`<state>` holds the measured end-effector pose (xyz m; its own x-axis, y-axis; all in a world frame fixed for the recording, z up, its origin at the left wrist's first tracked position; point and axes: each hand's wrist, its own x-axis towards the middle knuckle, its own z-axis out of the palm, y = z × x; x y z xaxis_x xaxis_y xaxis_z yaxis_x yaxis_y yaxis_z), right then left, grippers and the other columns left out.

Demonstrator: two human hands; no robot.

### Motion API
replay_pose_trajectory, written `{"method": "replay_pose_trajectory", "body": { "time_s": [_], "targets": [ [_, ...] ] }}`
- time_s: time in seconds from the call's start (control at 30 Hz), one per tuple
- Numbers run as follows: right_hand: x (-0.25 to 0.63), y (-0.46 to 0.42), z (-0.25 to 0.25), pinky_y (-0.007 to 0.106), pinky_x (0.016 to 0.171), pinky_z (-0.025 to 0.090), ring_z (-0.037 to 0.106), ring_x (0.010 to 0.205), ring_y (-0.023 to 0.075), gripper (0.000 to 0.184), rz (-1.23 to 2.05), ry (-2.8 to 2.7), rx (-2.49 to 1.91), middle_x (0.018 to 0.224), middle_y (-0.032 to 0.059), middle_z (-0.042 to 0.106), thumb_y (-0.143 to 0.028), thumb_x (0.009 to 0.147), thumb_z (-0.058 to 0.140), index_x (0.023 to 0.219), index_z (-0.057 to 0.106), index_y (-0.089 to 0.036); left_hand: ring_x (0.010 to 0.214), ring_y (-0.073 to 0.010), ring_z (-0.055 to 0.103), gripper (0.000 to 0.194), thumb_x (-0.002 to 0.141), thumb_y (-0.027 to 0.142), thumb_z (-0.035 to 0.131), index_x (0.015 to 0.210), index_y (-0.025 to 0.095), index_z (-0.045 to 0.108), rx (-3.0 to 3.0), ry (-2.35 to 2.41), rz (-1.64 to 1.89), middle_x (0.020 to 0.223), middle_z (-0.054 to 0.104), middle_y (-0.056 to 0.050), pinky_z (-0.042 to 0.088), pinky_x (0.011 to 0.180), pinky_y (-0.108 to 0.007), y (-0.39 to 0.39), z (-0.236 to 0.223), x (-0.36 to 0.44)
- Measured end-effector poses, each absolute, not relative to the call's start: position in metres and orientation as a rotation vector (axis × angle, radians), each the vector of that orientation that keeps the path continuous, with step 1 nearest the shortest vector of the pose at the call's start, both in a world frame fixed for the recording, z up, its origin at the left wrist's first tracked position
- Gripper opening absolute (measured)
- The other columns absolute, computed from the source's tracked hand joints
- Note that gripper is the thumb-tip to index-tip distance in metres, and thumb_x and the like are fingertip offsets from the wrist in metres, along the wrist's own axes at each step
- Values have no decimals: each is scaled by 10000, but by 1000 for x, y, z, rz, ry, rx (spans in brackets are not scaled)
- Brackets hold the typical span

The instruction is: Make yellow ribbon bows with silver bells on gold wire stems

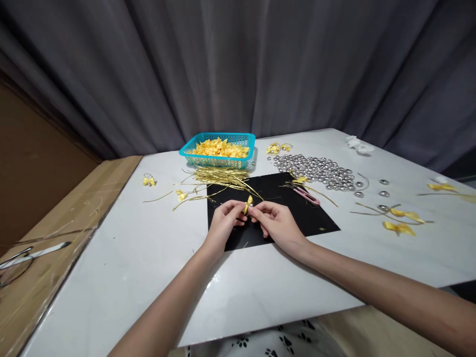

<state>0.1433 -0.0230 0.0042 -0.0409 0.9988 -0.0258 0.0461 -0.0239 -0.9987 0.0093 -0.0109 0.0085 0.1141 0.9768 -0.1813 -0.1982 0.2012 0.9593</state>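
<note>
Above a black mat (316, 220), my left hand (226, 220) and my right hand (277, 220) meet fingertip to fingertip. Between them is a small yellow ribbon bow (250, 200), with a silver bead (251, 205) against it at my right fingertips. My left thumb and finger pinch the bow from its left side; the right ones pinch at its right. A thin strand sticks out past the right fingers. Gold wire ties (219, 177) lie in a loose bundle just beyond my hands. Pink-handled snips (307, 194) rest on the mat to the right.
Behind the ties stands a teal basket (217, 161) of yellow bows. Many silver beads (320, 171) are spread at the back right. Finished-looking bows (149, 180) sit far left; loose bows (398, 228) and wires lie right. Cardboard (111, 181) borders the table's left side, a grey curtain (223, 64) its back.
</note>
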Motion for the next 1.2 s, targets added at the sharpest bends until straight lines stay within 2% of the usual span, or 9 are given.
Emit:
{"method": "replay_pose_trajectory", "body": {
  "time_s": [0.13, 0.3, 0.67, 0.87, 1.0, 1.2],
  "targets": [
    [143, -24, 5, 178, 331, 291, 379, 337, 29, 407, 1241, -1284, -1255, 541, -37, 526, -520, 616, 693, 665, 577, -133, 577, -86, 524, 175, 656, 314, 654, 690, 147, 614, 1024, 1088, 1114, 626, 565, 15, 412, 519, -175, -14, 9, 10],
    [143, -24, 2, 167, 314, 243, 335, 336, 29, 416, 1243, -1284, -1269, 458, -71, 424, -545, 631, 666, 640, 562, -143, 591, -97, 527, 155, 667, 304, 644, 680, 152, 622, 1085, 1120, 1153, 618, 570, 12, 410, 533, -184, -17, 9, 12],
    [145, -23, -4, 198, 346, 232, 340, 372, 47, 356, 1227, -1311, -1267, 492, -43, 473, -503, 669, 643, 649, 571, -156, 621, -116, 564, 133, 654, 275, 671, 666, 144, 647, 1085, 1145, 1145, 651, 621, -15, 434, 576, -209, -18, 9, 13],
    [143, -24, -7, 215, 411, 248, 353, 439, 56, 347, 1216, -1347, -1248, 573, -22, 518, -484, 669, 650, 671, 586, -143, 585, -96, 516, 138, 671, 270, 662, 656, 138, 623, 1108, 1112, 1220, 627, 594, -1, 423, 591, -209, -19, 3, 16],
    [143, -26, -7, 222, 462, 249, 342, 485, 62, 330, 1195, -1428, -1214, 593, -24, 496, -460, 687, 643, 681, 588, -135, 603, -101, 515, 187, 693, 320, 654, 687, 141, 602, 1094, 1102, 1265, 653, 581, 4, 415, 579, -207, -16, -2, 17],
    [153, -31, 7, 211, 429, 260, 352, 471, 58, 297, 1334, -1467, -1125, 604, -35, 455, -437, 706, 638, 663, 545, -158, 584, -85, 481, 186, 715, 325, 627, 750, 144, 603, 1037, 1172, 1326, 691, 567, 10, 398, 544, -186, -10, -3, 12]
  ]
}}
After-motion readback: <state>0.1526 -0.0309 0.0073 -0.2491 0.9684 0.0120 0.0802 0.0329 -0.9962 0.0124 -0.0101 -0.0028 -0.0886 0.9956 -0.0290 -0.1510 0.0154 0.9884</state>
